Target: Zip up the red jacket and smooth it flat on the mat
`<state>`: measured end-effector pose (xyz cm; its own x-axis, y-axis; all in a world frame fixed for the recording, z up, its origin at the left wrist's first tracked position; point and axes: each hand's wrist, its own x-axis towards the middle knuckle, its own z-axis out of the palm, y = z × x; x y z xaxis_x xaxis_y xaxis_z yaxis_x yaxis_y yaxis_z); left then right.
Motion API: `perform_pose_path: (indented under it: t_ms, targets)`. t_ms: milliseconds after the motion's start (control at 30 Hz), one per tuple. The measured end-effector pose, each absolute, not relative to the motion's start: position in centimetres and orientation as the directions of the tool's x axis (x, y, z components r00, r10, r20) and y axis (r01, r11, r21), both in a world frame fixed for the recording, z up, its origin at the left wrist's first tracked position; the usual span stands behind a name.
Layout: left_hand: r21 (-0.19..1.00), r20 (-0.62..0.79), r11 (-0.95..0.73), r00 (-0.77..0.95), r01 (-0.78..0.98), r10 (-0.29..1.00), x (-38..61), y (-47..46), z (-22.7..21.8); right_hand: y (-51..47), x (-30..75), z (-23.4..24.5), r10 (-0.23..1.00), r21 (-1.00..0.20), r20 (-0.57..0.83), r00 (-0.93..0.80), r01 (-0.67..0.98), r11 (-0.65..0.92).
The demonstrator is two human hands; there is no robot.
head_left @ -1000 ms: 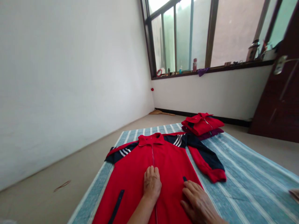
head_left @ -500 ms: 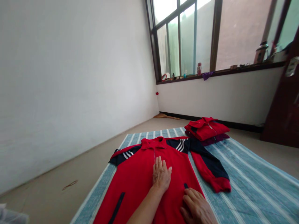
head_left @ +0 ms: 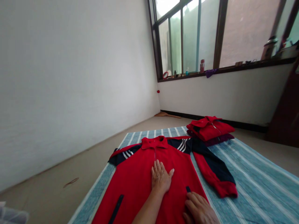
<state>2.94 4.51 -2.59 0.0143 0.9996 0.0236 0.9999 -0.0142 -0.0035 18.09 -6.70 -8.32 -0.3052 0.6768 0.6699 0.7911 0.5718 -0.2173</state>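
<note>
A red zip jacket (head_left: 137, 177) with navy shoulders and white stripes lies front up, collar away from me, on a blue-and-white striped mat (head_left: 254, 174). My left hand (head_left: 161, 179) rests palm down on the chest just below the zip's visible part, fingers stretched and thumb out to the right. At the dark pocket trim on the right, my right hand (head_left: 199, 207) lies on the fabric with slightly bent fingers. The right sleeve (head_left: 213, 166) reaches out over the mat. On the left only the upper sleeve (head_left: 121, 156) shows. The jacket's hem is out of frame.
A stack of folded clothes, a red jacket (head_left: 210, 128) over a purple garment (head_left: 219, 140), sits at the mat's far right. A broom (head_left: 167, 115) lies by the far wall. Bottles and small items line the windowsill (head_left: 193, 75). A brown door (head_left: 286, 115) stands at right.
My left hand has slid slightly toward me on the chest, its thumb spread wider. The right hand stays by the pocket. The view has shifted a little.
</note>
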Motion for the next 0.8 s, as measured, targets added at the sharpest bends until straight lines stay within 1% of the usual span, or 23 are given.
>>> perform_pose_path:
  t_ms: [100, 300, 433, 667, 800]
  targets:
    - [-0.001, 0.014, -0.008, 0.008, 1.000, 1.000, 2.99, 4.53, -2.64, -6.87, 18.04, -8.06, 0.700, -0.247, 0.649, -0.298, 0.788, 0.564]
    - [0.014, -0.022, -0.014, 0.014, 1.000, 1.000, 3.03, 4.52, -2.52, -6.91, 18.24, -8.16, 0.689, -0.234, 0.661, -0.297, 0.790, 0.566]
    - [0.013, -0.048, -0.012, 0.013, 1.000, 0.999, 3.07, 4.53, -2.14, -7.05, 18.27, -7.99, 0.701, -0.238, 0.645, -0.304, 0.792, 0.563]
    - [0.021, -0.057, -0.018, 0.019, 1.000, 0.998, 3.14, 4.43, -1.91, -7.31, 18.20, -7.73, 0.703, -0.250, 0.646, -0.298, 0.787, 0.564]
    - [0.003, -0.055, -0.015, 0.016, 1.000, 0.998, 3.12, 4.57, -2.19, -7.35, 18.16, -7.78, 0.705, -0.272, 0.648, -0.288, 0.777, 0.568]
